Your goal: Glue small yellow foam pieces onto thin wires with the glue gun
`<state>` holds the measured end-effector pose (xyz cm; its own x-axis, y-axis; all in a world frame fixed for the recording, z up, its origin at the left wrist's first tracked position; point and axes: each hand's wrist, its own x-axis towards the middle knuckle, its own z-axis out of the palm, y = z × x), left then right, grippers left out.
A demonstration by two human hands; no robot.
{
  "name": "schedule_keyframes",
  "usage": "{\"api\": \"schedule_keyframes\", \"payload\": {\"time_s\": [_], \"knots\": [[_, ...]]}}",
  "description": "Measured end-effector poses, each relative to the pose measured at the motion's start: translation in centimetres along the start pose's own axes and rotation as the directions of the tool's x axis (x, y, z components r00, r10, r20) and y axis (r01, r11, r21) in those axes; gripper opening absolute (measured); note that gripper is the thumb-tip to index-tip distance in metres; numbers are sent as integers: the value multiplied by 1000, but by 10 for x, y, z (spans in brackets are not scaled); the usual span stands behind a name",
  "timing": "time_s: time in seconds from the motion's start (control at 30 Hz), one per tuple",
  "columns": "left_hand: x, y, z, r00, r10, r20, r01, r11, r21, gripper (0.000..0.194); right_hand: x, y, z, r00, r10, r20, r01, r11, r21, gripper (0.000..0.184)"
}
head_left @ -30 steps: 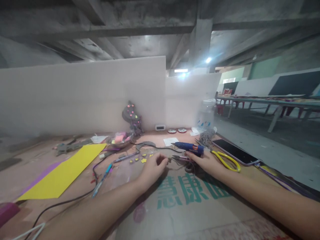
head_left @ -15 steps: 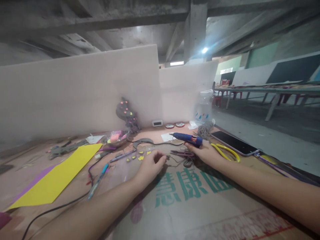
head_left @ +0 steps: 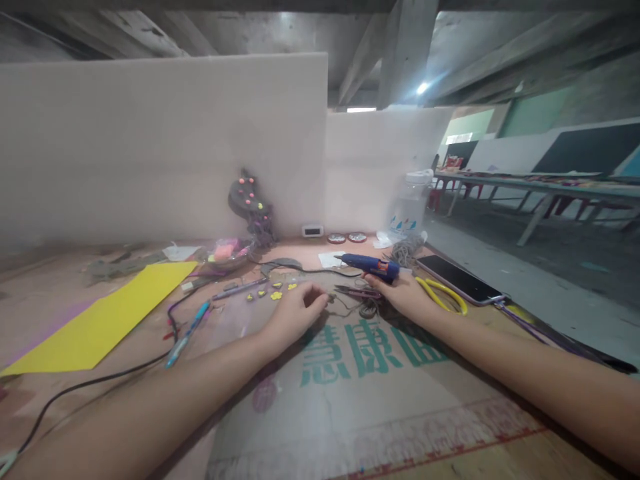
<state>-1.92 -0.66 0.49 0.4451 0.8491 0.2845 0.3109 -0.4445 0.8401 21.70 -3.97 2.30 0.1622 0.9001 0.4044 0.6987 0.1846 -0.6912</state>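
In the head view my right hand (head_left: 407,297) is closed on a blue hot glue gun (head_left: 373,265), its nozzle pointing left over a white paper piece (head_left: 330,259). My left hand (head_left: 295,312) has thumb and fingers pinched together; a small greyish bit shows at the tips, too small to name. Grey cord (head_left: 370,309) lies loosely between both hands, beside dark thread snips (head_left: 357,291). Just left of my left hand, several small yellow flower pieces (head_left: 277,295) rest on the printed cardboard (head_left: 320,407).
To the right lie yellow-handled scissors (head_left: 445,297) and a phone (head_left: 460,279). Yellow paper (head_left: 105,320), a blue pen (head_left: 189,333) and a black cable (head_left: 95,378) spread leftward. A dark decorated figure (head_left: 250,203), clear jar (head_left: 413,203) and white panel (head_left: 165,147) stand behind.
The view has tilted slightly downward, so the scene sits higher. Both hands keep nearly the same place and hold, with the glue gun still in my right hand.
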Motion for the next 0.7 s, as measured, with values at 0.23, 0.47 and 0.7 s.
{"api": "schedule_keyframes", "payload": {"time_s": [0.23, 0.47, 0.7], "knots": [[0, -1, -2, 999, 43, -1, -43, 999, 17, 19, 0, -3, 0, 999, -31, -39, 29, 998, -56, 38], [-1, 5, -1, 1000, 15, 20, -14, 1000, -20, 18, 3, 5, -3, 999, 26, -28, -29, 995, -98, 46], [0, -1, 1, 1000, 22, 23, -22, 1000, 10, 19, 18, -8, -20, 997, -76, -32, 75, 997, -9, 42]]}}
